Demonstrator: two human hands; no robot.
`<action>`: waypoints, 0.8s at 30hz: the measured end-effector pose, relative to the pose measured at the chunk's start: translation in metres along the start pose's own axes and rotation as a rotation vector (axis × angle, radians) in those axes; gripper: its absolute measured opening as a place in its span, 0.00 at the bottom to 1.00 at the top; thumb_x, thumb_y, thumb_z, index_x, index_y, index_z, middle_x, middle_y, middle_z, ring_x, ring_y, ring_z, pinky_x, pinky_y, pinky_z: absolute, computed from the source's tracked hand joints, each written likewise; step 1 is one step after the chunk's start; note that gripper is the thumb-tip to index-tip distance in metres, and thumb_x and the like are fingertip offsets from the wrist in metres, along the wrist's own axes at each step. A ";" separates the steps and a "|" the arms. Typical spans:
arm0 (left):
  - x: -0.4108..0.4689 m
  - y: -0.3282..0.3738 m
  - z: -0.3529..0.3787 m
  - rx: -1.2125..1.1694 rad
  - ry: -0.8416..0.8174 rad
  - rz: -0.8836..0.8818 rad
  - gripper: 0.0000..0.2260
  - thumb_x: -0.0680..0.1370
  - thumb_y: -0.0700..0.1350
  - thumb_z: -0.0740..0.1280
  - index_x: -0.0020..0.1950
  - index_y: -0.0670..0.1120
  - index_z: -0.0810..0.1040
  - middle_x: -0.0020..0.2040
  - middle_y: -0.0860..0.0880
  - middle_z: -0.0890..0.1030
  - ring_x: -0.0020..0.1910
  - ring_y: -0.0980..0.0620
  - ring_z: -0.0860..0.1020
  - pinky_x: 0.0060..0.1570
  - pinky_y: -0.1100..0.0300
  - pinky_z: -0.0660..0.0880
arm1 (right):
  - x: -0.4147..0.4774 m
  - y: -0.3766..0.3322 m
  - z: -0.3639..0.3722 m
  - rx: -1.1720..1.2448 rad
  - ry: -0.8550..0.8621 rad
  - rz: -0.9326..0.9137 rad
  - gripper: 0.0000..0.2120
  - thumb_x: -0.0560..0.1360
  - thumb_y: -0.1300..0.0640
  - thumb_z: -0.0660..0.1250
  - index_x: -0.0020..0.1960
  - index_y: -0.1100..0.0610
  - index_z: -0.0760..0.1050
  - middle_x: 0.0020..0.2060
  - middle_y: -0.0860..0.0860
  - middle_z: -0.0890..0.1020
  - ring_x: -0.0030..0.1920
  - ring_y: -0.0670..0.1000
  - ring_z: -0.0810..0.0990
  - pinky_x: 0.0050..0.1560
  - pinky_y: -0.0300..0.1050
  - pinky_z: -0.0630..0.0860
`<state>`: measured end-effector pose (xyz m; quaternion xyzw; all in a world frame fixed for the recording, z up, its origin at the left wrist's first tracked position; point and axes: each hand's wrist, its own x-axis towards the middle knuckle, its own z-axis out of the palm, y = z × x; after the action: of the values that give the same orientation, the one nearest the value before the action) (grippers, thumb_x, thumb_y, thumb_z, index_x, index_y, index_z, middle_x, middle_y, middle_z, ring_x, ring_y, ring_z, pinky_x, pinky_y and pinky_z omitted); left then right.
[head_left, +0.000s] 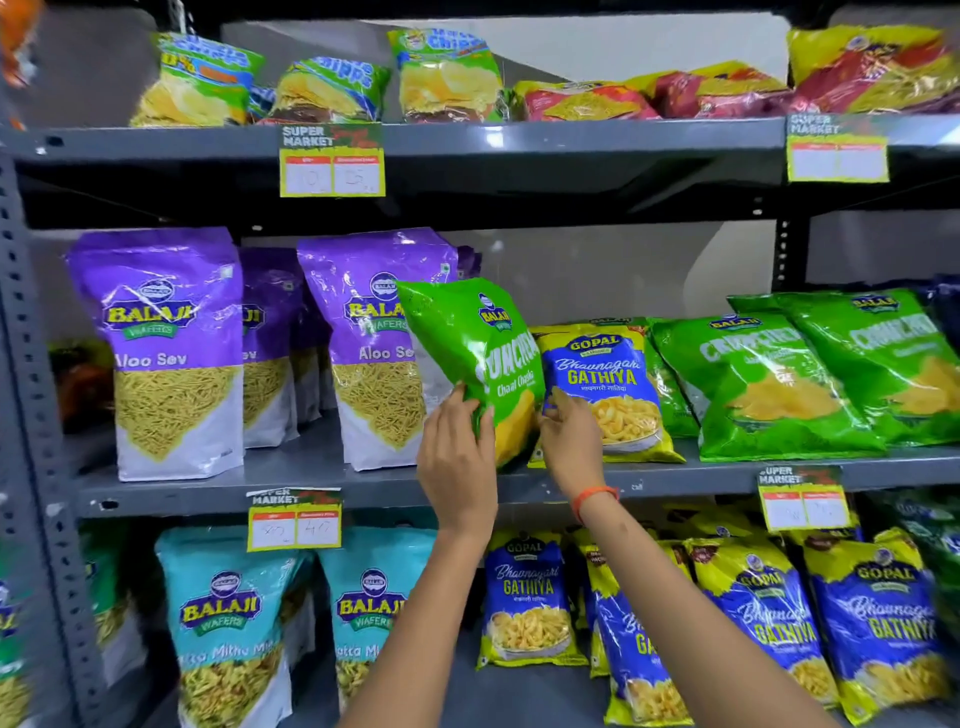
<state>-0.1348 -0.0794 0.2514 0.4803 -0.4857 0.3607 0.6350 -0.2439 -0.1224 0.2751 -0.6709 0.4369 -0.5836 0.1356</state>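
A green Balaji Crunchex bag (478, 343) stands tilted on the middle shelf (322, 488). My left hand (457, 457) grips its lower left edge, thumb on the front. Just right of it stands a blue and yellow Gopal Gathiya bag (613, 384). My right hand (571, 441) pinches that bag's lower left corner, beside the green bag. An orange band sits on the right wrist.
Purple Aloo Sev bags (171, 353) stand left on the same shelf, more green Crunchex bags (769, 384) lie right. Chips bags fill the top shelf (571, 136). Teal Balaji bags (228, 623) and Gathiya bags (530, 597) stand below. Yellow price tags (295, 522) hang from shelf edges.
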 end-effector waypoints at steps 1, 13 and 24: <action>-0.002 -0.001 0.002 -0.022 -0.005 -0.020 0.11 0.76 0.47 0.68 0.54 0.42 0.75 0.54 0.44 0.83 0.54 0.49 0.76 0.54 0.53 0.75 | -0.003 0.001 -0.003 0.027 0.017 -0.022 0.17 0.74 0.68 0.59 0.62 0.64 0.71 0.56 0.64 0.75 0.55 0.60 0.77 0.56 0.47 0.71; -0.020 0.043 0.009 -0.056 -0.115 0.270 0.25 0.78 0.52 0.63 0.71 0.40 0.63 0.69 0.41 0.72 0.70 0.47 0.68 0.70 0.55 0.65 | -0.007 0.021 -0.041 -0.081 0.297 -0.245 0.16 0.71 0.63 0.60 0.58 0.62 0.71 0.55 0.61 0.76 0.57 0.59 0.71 0.59 0.46 0.65; -0.037 0.073 0.045 0.169 -0.735 -0.094 0.25 0.76 0.51 0.67 0.67 0.38 0.69 0.64 0.37 0.77 0.53 0.37 0.80 0.43 0.46 0.79 | 0.030 0.059 -0.092 -0.183 -0.131 0.310 0.27 0.71 0.39 0.64 0.51 0.63 0.68 0.47 0.62 0.78 0.47 0.60 0.76 0.46 0.51 0.69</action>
<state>-0.2246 -0.1017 0.2382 0.6499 -0.6273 0.1735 0.3924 -0.3535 -0.1493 0.2804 -0.6417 0.5765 -0.4687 0.1902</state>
